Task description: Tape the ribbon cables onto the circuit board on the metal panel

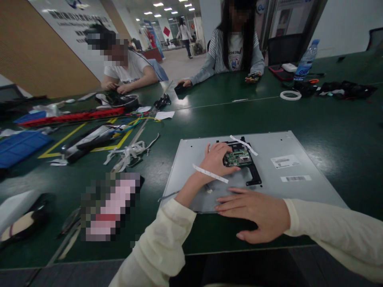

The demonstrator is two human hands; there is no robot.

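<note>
A flat grey metal panel (278, 147) with two white labels lies on the table in front of me. On it is a green circuit board (239, 158) set against a black bracket (253, 175). My left hand (216, 159) is closed around the board's left side, thumb at the near edge and fingers at the far edge. One white strip (243, 144) lies across the bracket; another strip (210, 173) is stuck over my left wrist. My right hand (255, 213) rests with fingers stretched out over the panel's near edge, holding nothing. A small cable end (208, 189) shows under my left wrist.
To the left are tangled white strips (131, 153), a blurred-out pink item (115, 205), a black-and-silver tool (86, 143) and a blue tray (22, 147). A water bottle (307, 61) and tape ring (290, 95) stand at the far right. Two people sit across the table.
</note>
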